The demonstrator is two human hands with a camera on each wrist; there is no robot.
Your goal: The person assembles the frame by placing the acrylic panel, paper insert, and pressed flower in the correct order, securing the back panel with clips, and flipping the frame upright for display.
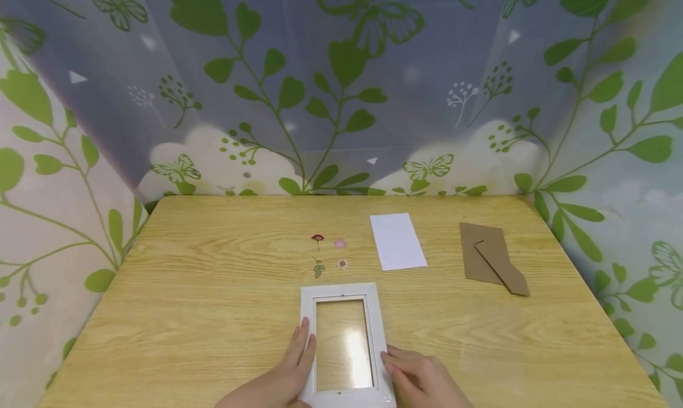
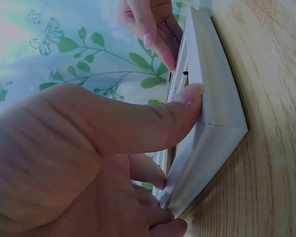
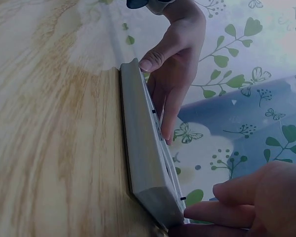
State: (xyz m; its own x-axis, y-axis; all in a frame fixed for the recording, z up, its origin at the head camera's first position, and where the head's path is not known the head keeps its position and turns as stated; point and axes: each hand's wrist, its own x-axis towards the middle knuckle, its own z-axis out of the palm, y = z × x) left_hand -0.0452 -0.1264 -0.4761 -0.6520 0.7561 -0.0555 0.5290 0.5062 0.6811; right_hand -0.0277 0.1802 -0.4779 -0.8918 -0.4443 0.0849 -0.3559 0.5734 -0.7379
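Note:
A white picture frame (image 1: pixel 343 289) lies on the wooden table at its front, its small dark tabs facing up. Through its opening the wood grain and a bright glare show. My left hand (image 1: pixel 290 366) holds the frame's near left corner, the fingers along the left side and the thumb (image 2: pixel 153 118) on the near edge. On the opposite side, my right hand (image 1: pixel 421 375) has its fingertips at the frame's right edge, gripping it low down. In the right wrist view the right fingers (image 3: pixel 219 212) touch the frame's corner.
Several pressed flowers and a leaf sprig (image 1: pixel 318 270) lie beyond the frame. A white card (image 1: pixel 398 242) is right of them. Farther right rests a brown backing board (image 1: pixel 482 260) with its stand leg. A faint clear sheet (image 1: pixel 493 343) seems to lie at front right. Patterned curtains surround the table.

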